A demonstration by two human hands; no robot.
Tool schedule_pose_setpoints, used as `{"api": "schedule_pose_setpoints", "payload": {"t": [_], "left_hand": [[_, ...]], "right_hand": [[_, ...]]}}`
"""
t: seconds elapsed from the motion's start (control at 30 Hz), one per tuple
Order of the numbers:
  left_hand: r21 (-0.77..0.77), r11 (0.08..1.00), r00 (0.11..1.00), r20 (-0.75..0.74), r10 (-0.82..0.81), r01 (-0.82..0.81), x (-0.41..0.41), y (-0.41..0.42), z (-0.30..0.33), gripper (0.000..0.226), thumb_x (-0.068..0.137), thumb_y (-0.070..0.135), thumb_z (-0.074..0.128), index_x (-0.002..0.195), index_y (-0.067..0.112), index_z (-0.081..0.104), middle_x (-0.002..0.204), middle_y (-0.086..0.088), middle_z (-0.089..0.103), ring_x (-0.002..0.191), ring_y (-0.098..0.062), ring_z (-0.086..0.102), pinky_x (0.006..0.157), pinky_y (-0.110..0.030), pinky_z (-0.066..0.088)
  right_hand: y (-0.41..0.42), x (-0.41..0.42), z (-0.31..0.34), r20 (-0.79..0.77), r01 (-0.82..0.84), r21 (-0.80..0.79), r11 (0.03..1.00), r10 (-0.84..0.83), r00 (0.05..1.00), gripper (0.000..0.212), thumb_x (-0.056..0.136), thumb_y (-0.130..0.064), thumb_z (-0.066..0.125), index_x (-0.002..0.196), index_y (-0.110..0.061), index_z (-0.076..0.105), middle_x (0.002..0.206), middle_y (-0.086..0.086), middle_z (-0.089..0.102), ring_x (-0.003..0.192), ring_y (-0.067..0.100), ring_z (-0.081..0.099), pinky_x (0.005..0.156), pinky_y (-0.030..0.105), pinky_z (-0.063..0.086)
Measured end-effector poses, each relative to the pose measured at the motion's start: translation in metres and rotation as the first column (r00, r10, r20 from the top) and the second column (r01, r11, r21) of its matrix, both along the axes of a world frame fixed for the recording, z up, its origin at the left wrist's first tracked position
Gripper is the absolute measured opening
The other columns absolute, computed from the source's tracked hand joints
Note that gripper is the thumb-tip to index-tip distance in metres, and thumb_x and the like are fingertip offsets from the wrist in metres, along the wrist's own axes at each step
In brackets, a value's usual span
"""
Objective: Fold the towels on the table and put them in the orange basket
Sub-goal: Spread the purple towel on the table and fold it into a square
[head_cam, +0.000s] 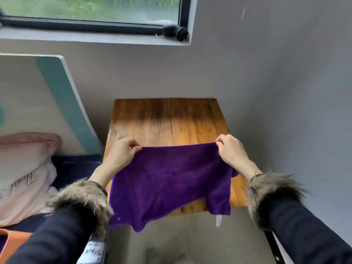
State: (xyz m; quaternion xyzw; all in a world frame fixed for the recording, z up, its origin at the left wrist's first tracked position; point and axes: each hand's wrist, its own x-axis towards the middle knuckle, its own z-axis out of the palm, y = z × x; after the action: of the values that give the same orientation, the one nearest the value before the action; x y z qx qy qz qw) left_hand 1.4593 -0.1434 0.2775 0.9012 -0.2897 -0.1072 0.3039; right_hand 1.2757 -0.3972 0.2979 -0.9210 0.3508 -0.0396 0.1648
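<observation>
Purple towel (167, 180) up in the air, stretched wide above the near part of the wooden tabletop (167, 119), its lower edge hanging past the front edge with a small white tag (218, 220) dangling. Left hand (122, 155) pinches the top left corner, right hand (231, 152) pinches the top right, fingers curled tight on the cloth on both sides. This looks like the opening of a fold. To do it well: keep the top edge taut and level, lay the towel flat on the wood, then match corner to corner so the edges line up. The bottom hangs uneven, so smooth it first. Off to the lower left, a sliver of orange (13, 242), likely the basket, beside a pink pillow (22, 174).
</observation>
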Motion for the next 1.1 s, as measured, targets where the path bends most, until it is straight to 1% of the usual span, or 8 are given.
{"api": "schedule_pose_setpoints", "payload": {"t": [0.17, 0.4, 0.53, 0.63, 0.77, 0.87, 0.93, 1.1], "left_hand": [[0.047, 0.999, 0.999, -0.024, 0.026, -0.025, 0.051, -0.043, -0.028, 0.011, 0.088, 0.017, 0.060, 0.084, 0.010, 0.067, 0.088, -0.005, 0.063, 0.079, -0.016, 0.051, 0.074, -0.026, 0.037], [0.158, 0.987, 0.999, -0.031, 0.032, -0.027, 0.125, -0.114, -0.069, 0.010, 0.087, 0.015, 0.060, 0.084, 0.009, 0.067, 0.092, -0.011, 0.065, 0.085, -0.024, 0.056, 0.080, -0.032, 0.042], [0.154, 0.987, 0.999, -0.010, 0.050, -0.047, 0.168, -0.160, -0.089, 0.014, 0.088, 0.012, 0.055, 0.094, 0.009, 0.067, 0.099, -0.014, 0.063, 0.093, -0.028, 0.059, 0.086, -0.033, 0.042], [0.133, 0.989, 0.995, -0.069, 0.078, -0.069, 0.184, -0.170, -0.105, 0.019, 0.088, 0.009, 0.053, 0.103, 0.009, 0.065, 0.103, -0.013, 0.062, 0.095, -0.026, 0.061, 0.090, -0.032, 0.043], [0.205, 0.972, 0.976, -0.162, 0.148, -0.114, 0.179, -0.136, -0.139, 0.022, 0.088, 0.003, 0.051, 0.106, 0.006, 0.064, 0.105, -0.015, 0.062, 0.097, -0.027, 0.061, 0.089, -0.031, 0.042], [0.294, 0.938, 0.944, -0.213, 0.252, -0.184, 0.172, -0.092, -0.168, 0.023, 0.087, 0.003, 0.052, 0.108, 0.004, 0.063, 0.107, -0.018, 0.061, 0.098, -0.031, 0.060, 0.088, -0.034, 0.042], [0.343, 0.908, 0.915, -0.232, 0.330, -0.241, 0.171, -0.066, -0.185, 0.023, 0.086, 0.006, 0.057, 0.109, 0.004, 0.062, 0.106, -0.019, 0.061, 0.097, -0.033, 0.059, 0.089, -0.038, 0.042], [0.386, 0.885, 0.882, -0.276, 0.381, -0.262, 0.173, -0.036, -0.218, 0.027, 0.085, 0.019, 0.064, 0.107, 0.004, 0.061, 0.102, -0.018, 0.061, 0.096, -0.033, 0.058, 0.086, -0.038, 0.043]], "right_hand": [[-0.044, 0.048, -0.023, -0.048, -0.006, 0.010, 1.000, 0.006, 0.999, 0.023, 0.096, -0.021, 0.043, 0.102, -0.011, 0.062, 0.110, 0.013, 0.059, 0.101, 0.033, 0.055, 0.078, 0.034, 0.040], [-0.120, 0.125, -0.069, -0.110, -0.029, 0.062, 0.998, 0.036, 0.993, 0.022, 0.095, -0.024, 0.045, 0.099, -0.011, 0.063, 0.110, 0.013, 0.059, 0.104, 0.035, 0.055, 0.085, 0.037, 0.041], [-0.162, 0.175, -0.092, -0.188, -0.063, -0.017, 0.998, 0.059, 0.980, 0.023, 0.094, -0.024, 0.046, 0.105, -0.011, 0.062, 0.115, 0.014, 0.059, 0.111, 0.035, 0.052, 0.093, 0.042, 0.036], [-0.164, 0.203, -0.103, -0.194, -0.070, -0.001, 0.998, 0.068, 0.979, 0.025, 0.094, -0.024, 0.048, 0.112, -0.012, 0.059, 0.119, 0.014, 0.057, 0.115, 0.034, 0.049, 0.094, 0.043, 0.036], [-0.121, 0.210, -0.140, -0.238, -0.184, 0.133, 0.974, 0.212, 0.948, 0.036, 0.094, -0.028, 0.047, 0.127, -0.014, 0.050, 0.128, 0.010, 0.052, 0.120, 0.031, 0.047, 0.097, 0.042, 0.037], [-0.079, 0.206, -0.171, -0.309, -0.229, 0.284, 0.931, 0.315, 0.897, 0.046, 0.094, -0.029, 0.046, 0.138, -0.017, 0.038, 0.143, 0.008, 0.038, 0.132, 0.028, 0.034, 0.104, 0.044, 0.033], [-0.052, 0.207, -0.188, -0.342, -0.199, 0.376, 0.905, 0.335, 0.878, 0.053, 0.095, -0.030, 0.046, 0.144, -0.019, 0.027, 0.153, 0.009, 0.020, 0.142, 0.027, 0.017, 0.111, 0.050, 0.025], [0.011, 0.215, -0.218, -0.470, -0.102, 0.399, 0.911, 0.299, 0.830, 0.080, 0.090, -0.039, 0.055, 0.149, -0.028, 0.002, 0.156, 0.005, -0.017, 0.143, 0.033, -0.015, 0.106, 0.066, 0.015]]}}
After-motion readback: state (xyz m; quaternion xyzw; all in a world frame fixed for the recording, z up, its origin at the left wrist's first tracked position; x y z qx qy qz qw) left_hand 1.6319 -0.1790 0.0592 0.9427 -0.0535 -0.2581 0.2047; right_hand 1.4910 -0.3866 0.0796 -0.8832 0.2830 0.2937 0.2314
